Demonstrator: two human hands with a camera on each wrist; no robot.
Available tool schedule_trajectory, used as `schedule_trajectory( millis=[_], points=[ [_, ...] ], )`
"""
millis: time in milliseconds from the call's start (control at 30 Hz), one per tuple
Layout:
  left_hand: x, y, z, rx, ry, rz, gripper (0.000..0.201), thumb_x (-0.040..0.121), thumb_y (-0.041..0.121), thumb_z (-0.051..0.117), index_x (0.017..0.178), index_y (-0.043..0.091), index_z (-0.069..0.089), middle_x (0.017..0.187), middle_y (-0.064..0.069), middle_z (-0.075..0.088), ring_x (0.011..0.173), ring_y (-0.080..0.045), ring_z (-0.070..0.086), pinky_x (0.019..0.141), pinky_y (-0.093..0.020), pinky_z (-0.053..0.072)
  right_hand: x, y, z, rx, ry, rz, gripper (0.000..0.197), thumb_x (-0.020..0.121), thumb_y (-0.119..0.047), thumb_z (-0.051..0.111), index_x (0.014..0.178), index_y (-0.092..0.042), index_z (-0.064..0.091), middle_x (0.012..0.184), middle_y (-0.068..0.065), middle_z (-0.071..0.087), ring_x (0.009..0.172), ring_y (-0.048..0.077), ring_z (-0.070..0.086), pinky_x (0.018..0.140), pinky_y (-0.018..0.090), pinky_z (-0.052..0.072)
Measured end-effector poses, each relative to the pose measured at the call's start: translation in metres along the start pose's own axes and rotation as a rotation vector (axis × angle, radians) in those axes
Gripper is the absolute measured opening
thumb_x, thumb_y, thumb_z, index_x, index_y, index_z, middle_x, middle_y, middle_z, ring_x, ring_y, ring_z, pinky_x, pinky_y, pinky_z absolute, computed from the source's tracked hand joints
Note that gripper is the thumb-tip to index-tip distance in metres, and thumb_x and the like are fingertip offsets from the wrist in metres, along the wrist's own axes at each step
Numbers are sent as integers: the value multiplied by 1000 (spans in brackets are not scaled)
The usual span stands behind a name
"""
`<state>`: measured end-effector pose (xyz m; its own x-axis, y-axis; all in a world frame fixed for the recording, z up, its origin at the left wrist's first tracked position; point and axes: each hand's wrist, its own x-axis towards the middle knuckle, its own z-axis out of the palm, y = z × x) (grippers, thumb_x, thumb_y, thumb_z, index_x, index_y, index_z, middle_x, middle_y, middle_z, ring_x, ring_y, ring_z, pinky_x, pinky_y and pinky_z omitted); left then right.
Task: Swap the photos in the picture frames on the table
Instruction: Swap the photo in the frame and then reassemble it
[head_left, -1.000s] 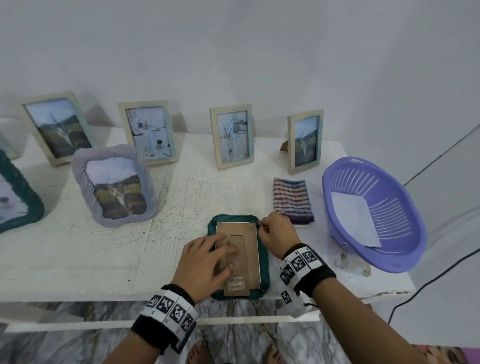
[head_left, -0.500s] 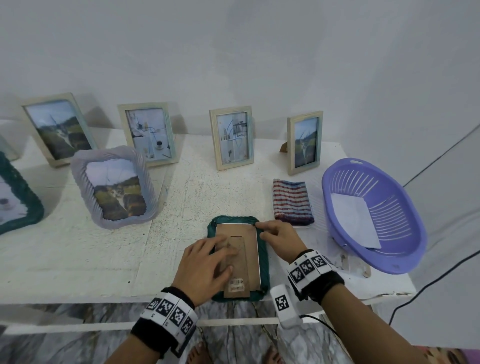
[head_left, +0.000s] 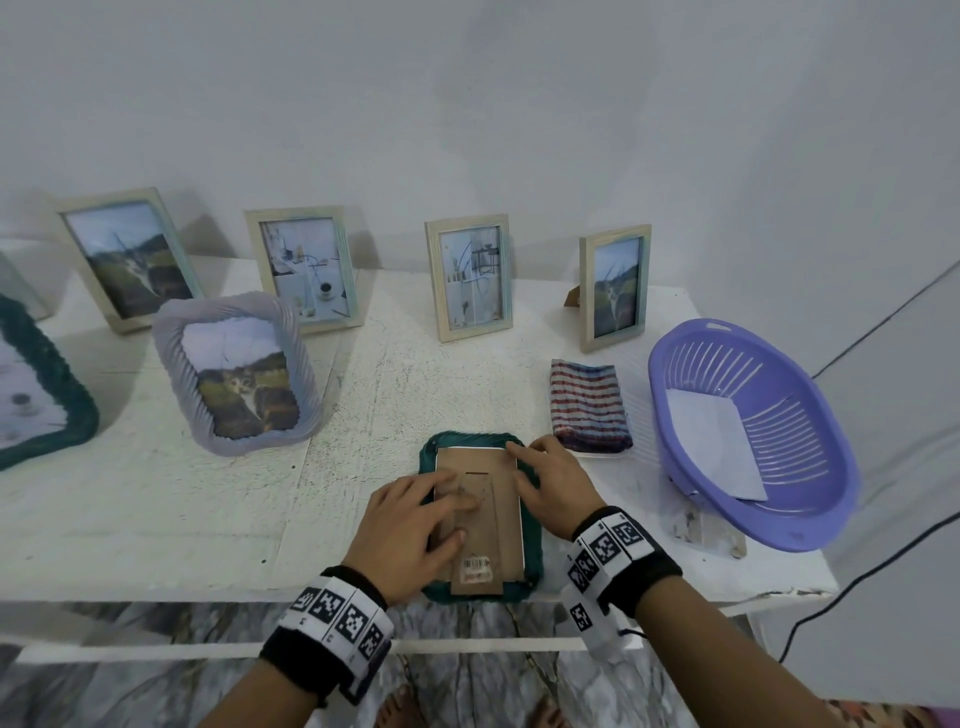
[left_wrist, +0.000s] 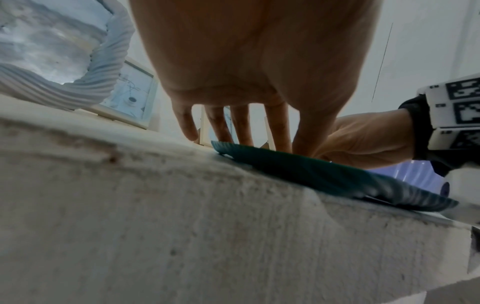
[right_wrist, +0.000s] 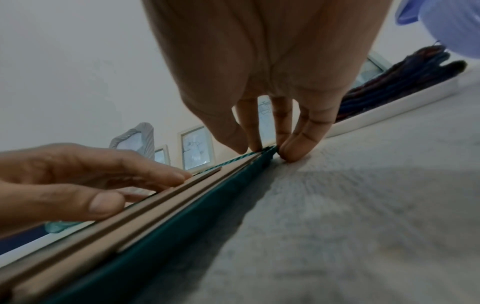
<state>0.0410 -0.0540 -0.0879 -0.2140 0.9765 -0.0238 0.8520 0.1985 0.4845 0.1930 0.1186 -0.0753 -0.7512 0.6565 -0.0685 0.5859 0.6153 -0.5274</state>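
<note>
A dark green frame (head_left: 533, 551) lies face down near the table's front edge, its brown backing board (head_left: 493, 519) and stand facing up. My left hand (head_left: 410, 525) rests flat on the left half of the board with fingers straight. My right hand (head_left: 550, 483) sits at the frame's right edge, fingertips touching the top right corner. In the right wrist view the right hand's fingertips (right_wrist: 283, 142) straddle the green rim (right_wrist: 182, 236), thumb and forefinger on the board side, the outer fingers on the table. The photo inside is hidden.
A lilac ribbed frame (head_left: 236, 374) with a cat photo stands to the left, another green frame (head_left: 78, 410) at the far left. Several wooden frames (head_left: 470, 278) line the wall. A striped cloth (head_left: 589, 410) and a purple basket (head_left: 810, 436) holding a white sheet (head_left: 714, 447) lie right.
My right hand has gone from a bunched grip at the frame's top right corner to fingers stretched along the right edge. The left hand has stayed on the board.
</note>
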Motion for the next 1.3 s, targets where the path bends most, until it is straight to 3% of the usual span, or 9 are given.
schedule_trajectory(
  millis=[200, 300, 367, 433, 633, 767, 867, 1067, 1300],
  points=[
    [1, 0, -1, 9, -9, -2, 43, 84, 59, 40, 125, 51, 52, 145, 17, 39, 131, -12, 38, 105, -36, 27, 1, 3, -6, 30, -32, -4, 42, 95, -16, 51, 137, -14, 52, 112, 8, 54, 98, 20, 53, 90, 30, 44],
    [2, 2, -3, 4, -24, 1, 46, 83, 59, 38, 126, 51, 51, 145, 17, 39, 131, -12, 37, 105, -37, 27, -5, -1, -8, 64, -53, 6, 55, 94, -33, 56, 145, -25, 39, 110, 6, 50, 95, 14, 45, 96, 31, 42],
    [2, 3, -6, -18, -34, -3, 49, 82, 60, 36, 127, 51, 50, 147, 17, 37, 132, -12, 35, 105, -37, 26, -13, -5, -8, 63, -91, 20, 64, 88, -46, 59, 145, -37, 33, 115, 5, 46, 105, 18, 43, 100, 31, 38],
    [3, 3, -9, -24, -67, -12, 55, 79, 63, 31, 130, 50, 49, 148, 19, 34, 133, -9, 32, 106, -36, 27, -21, -11, -7, 24, -134, 34, 62, 84, -51, 62, 140, -41, 39, 127, 6, 42, 115, 24, 38, 103, 33, 34],
    [16, 0, -20, -142, 41, -102, 50, 85, 55, 41, 123, 30, 61, 129, 11, 48, 116, -8, 47, 98, -31, 43, -25, -17, -6, -32, -174, 61, 58, 82, -50, 65, 136, -39, 47, 138, 6, 35, 122, 25, 31, 104, 32, 29],
    [30, -1, -27, -25, 37, -235, 52, 93, 51, 44, 134, 20, 51, 129, 0, 44, 116, -18, 45, 92, -31, 43, -25, -17, -6, -34, -190, 82, 59, 82, -51, 64, 137, -39, 46, 141, 6, 33, 125, 25, 30, 106, 34, 29],
    [36, 3, -29, -89, 30, -282, 50, 95, 45, 48, 134, 14, 49, 127, 1, 42, 113, -14, 49, 90, -28, 45, -25, -17, -6, -22, -191, 90, 59, 83, -50, 65, 137, -38, 46, 142, 5, 33, 125, 26, 31, 107, 34, 29],
    [40, 2, -30, -219, 54, -333, 50, 93, 40, 54, 134, 11, 51, 125, 1, 43, 99, -10, 51, 90, -25, 44, -25, -19, -7, 7, -206, 101, 59, 83, -48, 66, 137, -36, 47, 143, 6, 32, 127, 26, 32, 109, 34, 29],
    [43, -6, -30, -399, 59, -361, 41, 90, 39, 63, 125, 18, 61, 121, 2, 46, 102, -11, 52, 89, -21, 41, -25, -20, -9, -3, -216, 96, 58, 83, -47, 66, 137, -35, 47, 143, 6, 31, 128, 27, 33, 109, 34, 29]
  ],
)
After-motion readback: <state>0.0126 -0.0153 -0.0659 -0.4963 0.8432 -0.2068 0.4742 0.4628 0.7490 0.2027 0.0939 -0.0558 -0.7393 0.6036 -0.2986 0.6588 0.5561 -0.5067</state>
